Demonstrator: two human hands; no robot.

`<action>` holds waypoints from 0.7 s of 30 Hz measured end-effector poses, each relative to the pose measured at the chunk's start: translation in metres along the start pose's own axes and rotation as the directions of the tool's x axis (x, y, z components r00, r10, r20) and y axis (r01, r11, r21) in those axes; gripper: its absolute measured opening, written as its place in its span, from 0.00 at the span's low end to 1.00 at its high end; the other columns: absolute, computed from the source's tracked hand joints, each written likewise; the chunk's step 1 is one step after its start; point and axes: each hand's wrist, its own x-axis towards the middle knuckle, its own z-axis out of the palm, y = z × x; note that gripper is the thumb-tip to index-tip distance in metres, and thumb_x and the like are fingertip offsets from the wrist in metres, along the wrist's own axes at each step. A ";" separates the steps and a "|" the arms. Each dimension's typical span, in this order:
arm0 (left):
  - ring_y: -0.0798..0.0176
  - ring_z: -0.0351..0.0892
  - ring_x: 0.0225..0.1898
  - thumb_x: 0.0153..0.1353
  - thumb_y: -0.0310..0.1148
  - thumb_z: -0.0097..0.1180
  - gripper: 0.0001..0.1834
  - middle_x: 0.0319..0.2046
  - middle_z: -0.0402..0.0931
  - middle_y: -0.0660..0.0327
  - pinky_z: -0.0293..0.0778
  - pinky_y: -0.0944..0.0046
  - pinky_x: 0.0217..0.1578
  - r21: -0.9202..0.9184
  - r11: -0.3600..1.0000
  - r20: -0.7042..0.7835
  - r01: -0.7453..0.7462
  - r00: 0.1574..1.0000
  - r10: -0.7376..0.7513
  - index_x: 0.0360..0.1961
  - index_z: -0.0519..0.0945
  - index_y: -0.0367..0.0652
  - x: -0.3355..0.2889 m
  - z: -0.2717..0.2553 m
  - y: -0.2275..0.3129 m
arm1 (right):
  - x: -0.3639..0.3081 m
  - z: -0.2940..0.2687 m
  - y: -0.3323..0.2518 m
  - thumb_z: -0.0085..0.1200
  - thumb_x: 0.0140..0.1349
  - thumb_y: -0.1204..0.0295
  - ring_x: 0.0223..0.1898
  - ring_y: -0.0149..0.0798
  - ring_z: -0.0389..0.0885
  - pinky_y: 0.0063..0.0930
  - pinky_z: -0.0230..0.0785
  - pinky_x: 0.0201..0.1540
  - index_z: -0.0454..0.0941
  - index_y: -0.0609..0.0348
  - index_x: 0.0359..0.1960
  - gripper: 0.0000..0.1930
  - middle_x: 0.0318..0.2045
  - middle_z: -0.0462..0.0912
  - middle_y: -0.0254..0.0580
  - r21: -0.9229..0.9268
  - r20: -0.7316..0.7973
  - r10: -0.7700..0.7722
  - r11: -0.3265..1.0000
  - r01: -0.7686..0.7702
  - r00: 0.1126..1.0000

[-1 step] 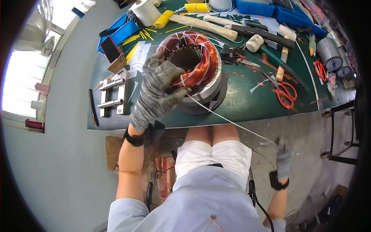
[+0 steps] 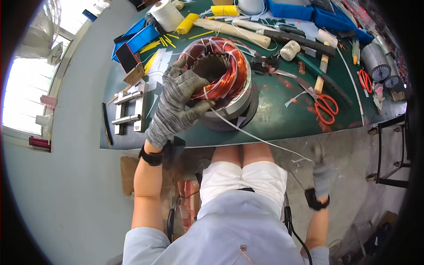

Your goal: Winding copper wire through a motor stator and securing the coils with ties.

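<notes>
A motor stator [image 2: 245, 95] with copper windings [image 2: 234, 73] stands near the table's front edge, white ties looped around its coil ring. My left hand [image 2: 179, 99], in a grey knitted glove, grips the near left side of the coil ring, fingers over the rim and thumb at its front. From beside that thumb a white lacing cord [image 2: 265, 141] stretches through the air, over the table edge, to my right hand [image 2: 324, 174]. That gloved hand is low at the right, off the table and smeared by motion; the cord ends at its fingers.
Red-handled scissors [image 2: 326, 108], a white-headed mallet [image 2: 290, 50] and a wooden-handled hammer [image 2: 322, 73] lie right of the stator. At left are a metal frame [image 2: 140, 108] and a phone [image 2: 126, 57]. Blue bins [image 2: 291, 9] and a cord spool [image 2: 166, 15] stand farther back.
My right hand has shifted slightly left, and the cord with it. My left hand stays on the coil ring, its wrist a little farther left. Red wires right of the stator have moved.
</notes>
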 end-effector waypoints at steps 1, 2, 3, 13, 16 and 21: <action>0.53 0.69 0.42 0.40 0.38 0.63 0.20 0.30 0.71 0.58 0.48 0.48 0.60 0.025 0.999 0.050 -0.036 0.998 0.035 0.36 0.76 0.42 -0.002 -0.005 -0.007 | 0.099 -0.053 -0.021 0.47 0.56 0.71 0.51 0.42 0.71 0.33 0.67 0.47 0.59 0.54 0.60 0.27 0.54 0.67 0.49 0.814 -0.097 0.048 0.579 0.052 0.994; 0.53 0.69 0.42 0.40 0.38 0.63 0.20 0.30 0.71 0.58 0.48 0.48 0.60 0.018 0.999 0.033 -0.038 0.999 0.037 0.36 0.76 0.42 -0.003 -0.005 -0.015 | 0.132 -0.042 -0.038 0.51 0.56 0.65 0.49 0.42 0.72 0.33 0.67 0.47 0.59 0.56 0.60 0.29 0.52 0.68 0.50 0.953 0.296 0.058 -0.080 -0.291 0.953; 0.53 0.69 0.42 0.41 0.38 0.63 0.20 0.31 0.71 0.59 0.48 0.48 0.60 0.014 0.999 0.072 -0.038 0.997 0.037 0.36 0.76 0.42 -0.007 -0.009 -0.020 | 0.192 -0.079 -0.069 0.55 0.54 0.63 0.43 0.39 0.73 0.29 0.68 0.43 0.59 0.58 0.59 0.31 0.50 0.70 0.48 0.963 0.262 0.088 -0.096 -0.253 0.961; 0.53 0.68 0.48 0.44 0.41 0.61 0.19 0.35 0.72 0.60 0.43 0.47 0.62 -0.069 0.998 0.137 0.014 0.991 -0.004 0.38 0.75 0.44 -0.010 -0.015 -0.023 | 0.350 -0.056 -0.095 0.44 0.63 0.59 0.24 0.28 0.69 0.21 0.66 0.29 0.73 0.61 0.42 0.17 0.23 0.75 0.33 0.969 0.067 0.139 -0.246 -0.031 0.988; 0.51 0.68 0.46 0.43 0.39 0.62 0.19 0.32 0.74 0.59 0.47 0.48 0.60 -0.086 0.996 0.069 -0.026 0.997 0.032 0.36 0.76 0.43 -0.007 -0.013 -0.019 | 0.264 -0.011 -0.102 0.51 0.58 0.57 0.26 0.26 0.69 0.22 0.67 0.30 0.67 0.61 0.51 0.24 0.26 0.72 0.32 0.417 -0.727 0.095 0.848 0.327 0.680; 0.48 0.63 0.51 0.45 0.39 0.61 0.19 0.35 0.72 0.58 0.45 0.47 0.61 -0.027 0.999 0.069 -0.018 0.997 0.020 0.38 0.75 0.43 -0.004 -0.010 -0.012 | 0.216 -0.111 -0.138 0.52 0.54 0.79 0.35 0.28 0.73 0.21 0.69 0.38 0.67 0.57 0.50 0.20 0.36 0.73 0.36 0.941 -0.318 0.080 -0.093 0.325 0.945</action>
